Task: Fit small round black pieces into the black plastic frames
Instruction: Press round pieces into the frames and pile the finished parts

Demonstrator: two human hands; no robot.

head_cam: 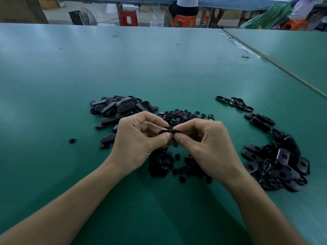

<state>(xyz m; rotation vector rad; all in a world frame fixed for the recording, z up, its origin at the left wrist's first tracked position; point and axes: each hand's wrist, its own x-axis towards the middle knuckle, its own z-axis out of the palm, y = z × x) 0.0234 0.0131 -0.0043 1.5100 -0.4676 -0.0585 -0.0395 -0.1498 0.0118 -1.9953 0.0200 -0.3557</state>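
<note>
A black plastic frame (166,132) is being pinched in a two-handed grip, one end by the left hand (141,140), the other by the right hand (200,140). Thumb and forefinger tips are being pressed onto it, other fingers curled. It is being held over a scatter of small round black pieces (178,115) on the green surface (159,68). A left heap of frames (120,106) and a right heap (276,161) are lying beside the hands. Behind the surface, plastic stools (128,17), a fan (85,16) and a seated person (185,6) are showing. Forearms are being angled inward from the near edge.
</note>
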